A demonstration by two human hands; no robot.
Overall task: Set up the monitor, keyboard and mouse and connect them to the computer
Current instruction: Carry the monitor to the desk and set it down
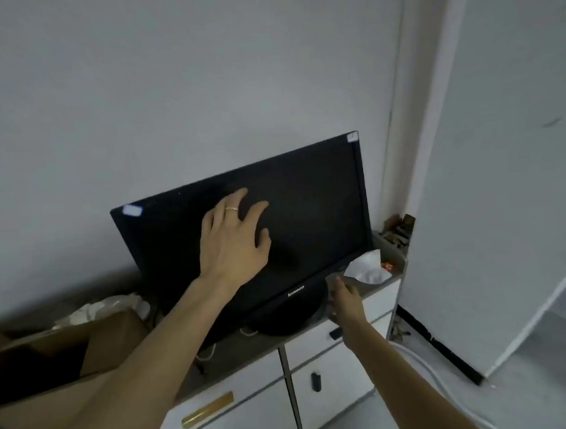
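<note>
One monitor (310,213) just behind spread left hand (232,244).

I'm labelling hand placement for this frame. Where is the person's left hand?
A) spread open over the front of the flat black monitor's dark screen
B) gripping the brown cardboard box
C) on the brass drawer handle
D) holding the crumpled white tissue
A: the left hand shows its back to the camera, fingers straight and fanned out over the dark screen of the flat black monitor.

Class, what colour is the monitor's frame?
The monitor frame is black, shown best in the head view.
</note>
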